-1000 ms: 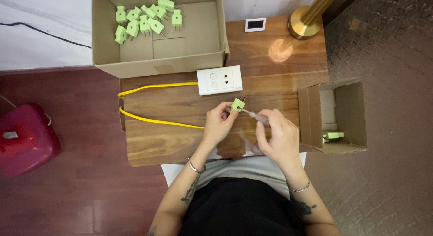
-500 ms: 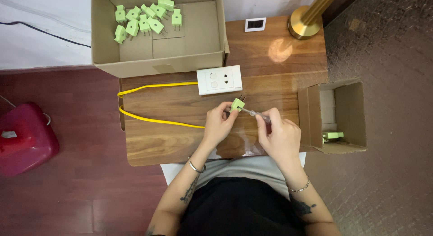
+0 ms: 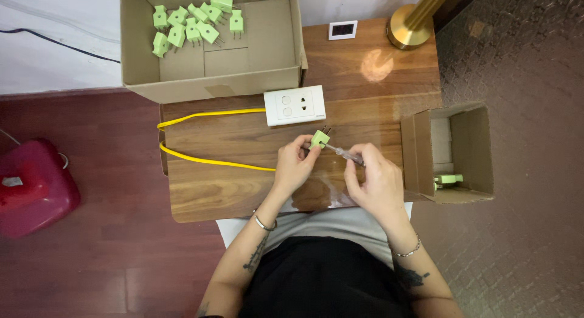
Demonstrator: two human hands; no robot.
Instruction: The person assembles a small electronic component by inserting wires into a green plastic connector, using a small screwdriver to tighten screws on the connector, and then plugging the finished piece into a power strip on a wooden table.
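Over the table (image 3: 243, 190), just below the white socket (image 3: 295, 104), the left hand (image 3: 294, 166) has its grip pinched shut on a green plug (image 3: 319, 139), pins pointing away, while the right hand (image 3: 376, 183) pinches a small screwdriver (image 3: 345, 154) whose tip meets the plug.

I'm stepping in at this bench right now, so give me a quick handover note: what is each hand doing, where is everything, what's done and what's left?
Left hand pinches a green plug, prongs pointing away.
Right hand holds a small screwdriver, tip at the plug.
White socket with yellow cable lies just beyond on the wooden table.
Done, it seems: one green plug in the small box at right.
Left: about nine plugs in the large box beyond.
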